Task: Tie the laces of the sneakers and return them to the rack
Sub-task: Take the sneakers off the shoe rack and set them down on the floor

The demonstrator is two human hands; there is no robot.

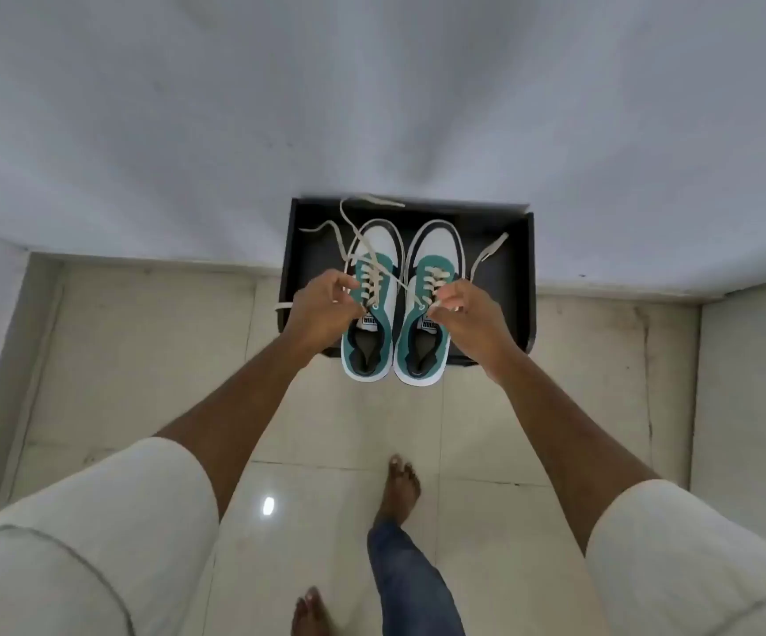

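My left hand and right hand each pinch a sneaker by its side, heels past the rack's near edge; the untied laces could snag there.

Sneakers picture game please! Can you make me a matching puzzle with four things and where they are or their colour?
Things:
1. sneakers
2. black box
3. laces
4. bare foot

Clues:
A. cream, hanging loose
B. on the floor tiles
C. teal and white, held by both hands
D. against the wall, under the sneakers

Pairs: 1-C, 2-D, 3-A, 4-B
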